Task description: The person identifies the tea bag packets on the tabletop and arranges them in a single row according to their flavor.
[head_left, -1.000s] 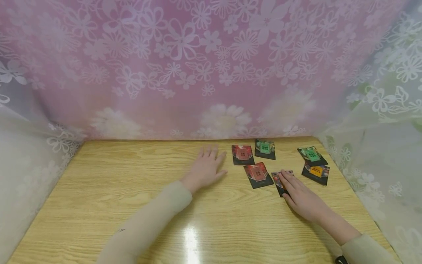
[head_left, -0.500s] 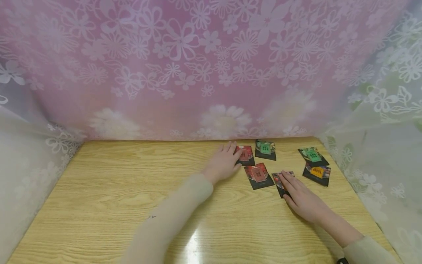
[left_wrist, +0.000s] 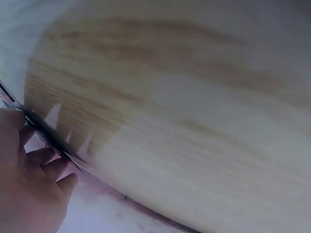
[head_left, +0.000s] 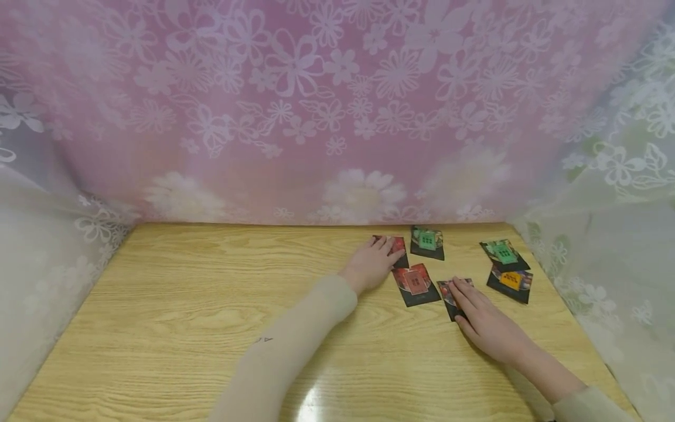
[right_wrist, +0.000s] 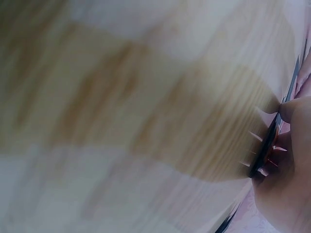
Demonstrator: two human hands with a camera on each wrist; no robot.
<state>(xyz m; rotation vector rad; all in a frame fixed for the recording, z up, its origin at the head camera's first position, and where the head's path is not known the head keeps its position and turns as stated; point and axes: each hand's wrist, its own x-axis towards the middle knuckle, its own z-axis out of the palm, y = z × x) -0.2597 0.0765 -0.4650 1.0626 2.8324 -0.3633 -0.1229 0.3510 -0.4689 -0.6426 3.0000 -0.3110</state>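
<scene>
My left hand (head_left: 371, 265) lies with its fingers straight over the upper red-and-black printed card (head_left: 399, 245) and covers its left part. In the left wrist view, the fingertips touch this dark thin card (left_wrist: 48, 136), seen edge-on. My right hand (head_left: 489, 326) rests its straight fingers on another dark card (head_left: 447, 297) with a colourful picture, whose middle is hidden. A second red card (head_left: 416, 282) lies between the two hands. Seen from the right wrist, the right fingers are spread against the thin dark card (right_wrist: 266, 150).
A green-labelled card (head_left: 427, 241) lies near the table's back edge. At the right, another green-labelled card (head_left: 503, 255) overlaps an orange-labelled card (head_left: 510, 281). The wood-grain table (head_left: 200, 305) is enclosed by a pink floral curtain (head_left: 295, 117) behind and pale floral cloth at both sides.
My left hand has moved right, from bare table onto the upper red card. The right hand has stayed on its card, and the cards lie much as before.
</scene>
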